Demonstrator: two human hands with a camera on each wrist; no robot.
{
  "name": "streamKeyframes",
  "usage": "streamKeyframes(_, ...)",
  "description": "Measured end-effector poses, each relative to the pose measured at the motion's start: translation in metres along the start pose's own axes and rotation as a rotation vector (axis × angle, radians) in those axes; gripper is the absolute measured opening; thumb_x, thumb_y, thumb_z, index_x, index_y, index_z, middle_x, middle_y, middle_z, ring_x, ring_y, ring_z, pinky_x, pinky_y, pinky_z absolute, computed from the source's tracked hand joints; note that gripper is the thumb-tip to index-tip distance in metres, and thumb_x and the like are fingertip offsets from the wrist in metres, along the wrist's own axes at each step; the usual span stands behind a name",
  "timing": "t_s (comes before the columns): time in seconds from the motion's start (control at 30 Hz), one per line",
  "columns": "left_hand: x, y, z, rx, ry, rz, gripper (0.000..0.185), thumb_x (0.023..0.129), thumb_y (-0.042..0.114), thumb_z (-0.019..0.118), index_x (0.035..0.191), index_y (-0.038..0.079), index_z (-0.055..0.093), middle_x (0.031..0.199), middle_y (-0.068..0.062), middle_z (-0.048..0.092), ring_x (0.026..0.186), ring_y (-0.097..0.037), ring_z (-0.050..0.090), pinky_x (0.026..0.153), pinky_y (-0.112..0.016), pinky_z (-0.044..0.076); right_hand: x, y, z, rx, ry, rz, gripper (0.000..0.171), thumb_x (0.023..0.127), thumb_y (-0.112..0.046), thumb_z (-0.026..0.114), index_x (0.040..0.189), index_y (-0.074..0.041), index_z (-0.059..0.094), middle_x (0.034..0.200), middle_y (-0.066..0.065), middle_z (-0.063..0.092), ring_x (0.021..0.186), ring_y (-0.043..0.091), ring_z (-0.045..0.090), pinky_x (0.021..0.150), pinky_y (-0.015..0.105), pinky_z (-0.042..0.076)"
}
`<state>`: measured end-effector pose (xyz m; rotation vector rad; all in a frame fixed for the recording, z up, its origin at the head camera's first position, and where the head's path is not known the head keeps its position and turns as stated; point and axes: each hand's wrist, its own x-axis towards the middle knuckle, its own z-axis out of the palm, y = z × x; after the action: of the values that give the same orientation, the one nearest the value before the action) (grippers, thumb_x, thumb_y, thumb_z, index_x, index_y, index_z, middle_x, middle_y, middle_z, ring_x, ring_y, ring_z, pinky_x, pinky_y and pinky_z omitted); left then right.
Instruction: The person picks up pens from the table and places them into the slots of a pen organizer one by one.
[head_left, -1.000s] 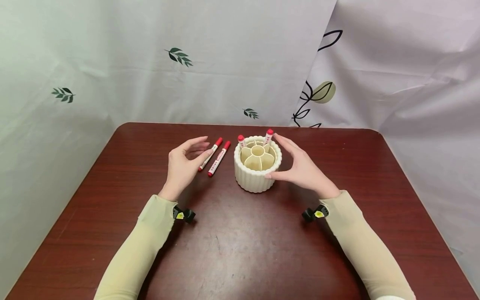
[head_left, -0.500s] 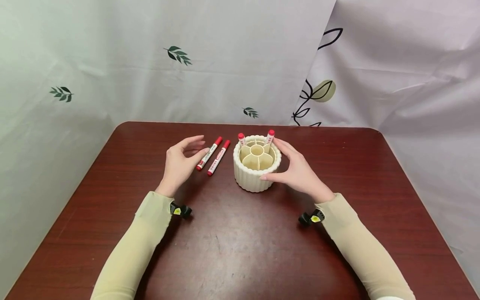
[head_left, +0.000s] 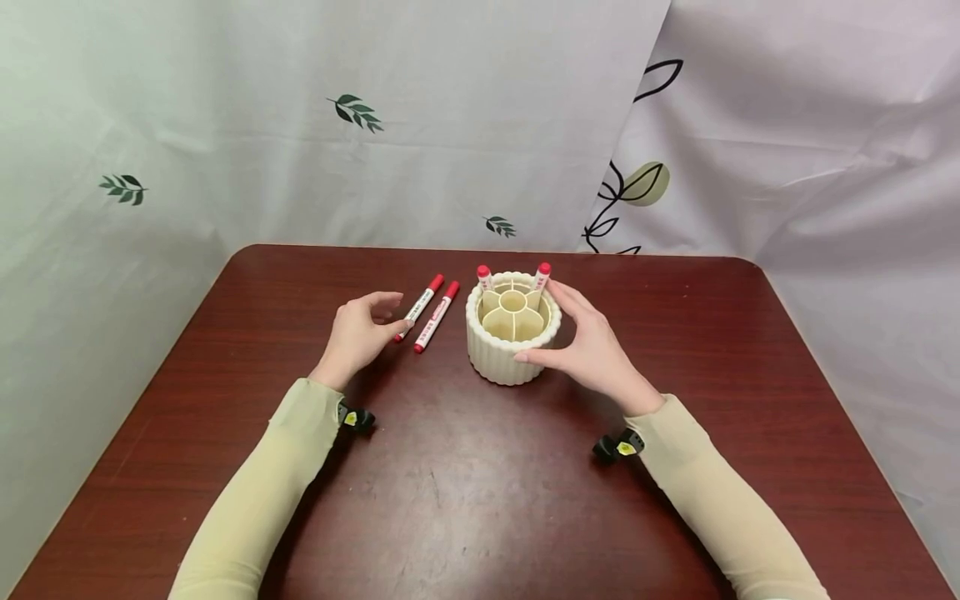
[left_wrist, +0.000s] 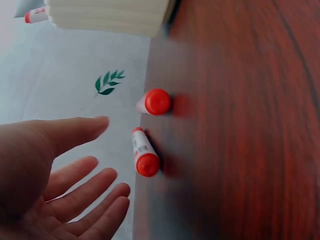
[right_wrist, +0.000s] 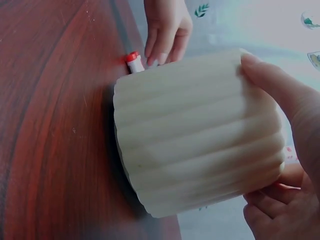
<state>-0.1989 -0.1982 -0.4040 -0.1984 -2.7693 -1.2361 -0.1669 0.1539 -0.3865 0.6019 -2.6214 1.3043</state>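
The holder [head_left: 498,358], with two pens [head_left: 542,276] in it, is near the far edge of the tabletop [head_left: 465,483]; the right hand [head_left: 596,354] grips it between thumb and fingers. Two other pens [head_left: 437,317] lie beside it; near them, the left hand [head_left: 356,336] holds nothing, its thumb and fingers apart.

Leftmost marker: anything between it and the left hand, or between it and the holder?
Nothing visible between the left hand and the leftmost marker. Between that marker and the holder lies the other loose marker, flat on the table; a lifted path would likely clear it.
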Motion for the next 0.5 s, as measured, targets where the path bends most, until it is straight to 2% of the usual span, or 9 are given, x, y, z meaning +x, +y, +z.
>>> streamKeyframes(0.1,0.0009,-0.0033,0.0004,0.044,-0.049,-0.012,0.049,0.088,0.013,0.081,0.132,0.001,0.065,0.123,-0.016,0.069,0.104,-0.032,0.069,0.089,-0.046,0.055,-0.0013,-0.0015,0.002,-0.008,0.017,-0.003,0.108,0.068,-0.048,0.095,0.157,-0.019,0.041,0.155,-0.004,0.043,0.141,0.016,0.04,0.113,0.049,0.036)
streamKeyframes(0.23,0.0021,-0.0053,0.0019,0.082,-0.089,-0.023,0.047,0.088,0.012,0.081,0.13,0.0,0.066,0.115,-0.015,0.071,0.099,-0.03,0.07,0.088,-0.045,0.054,-0.0025,-0.0029,0.0036,-0.018,0.035,-0.003,0.109,0.067,-0.048,0.095,0.157,-0.018,0.042,0.154,-0.003,0.043,0.14,0.016,0.04,0.113,0.048,0.036)
streamKeyframes(0.5,0.0034,-0.0075,0.0046,0.126,-0.092,-0.03,0.037,0.085,0.009,0.081,0.12,0.0,0.071,0.096,-0.012,0.073,0.086,-0.025,0.07,0.081,-0.042,0.054,-0.0038,-0.0039,0.0036,-0.021,0.035,-0.005,0.11,0.066,-0.05,0.095,0.157,-0.017,0.042,0.154,-0.001,0.044,0.14,0.018,0.04,0.112,0.05,0.036)
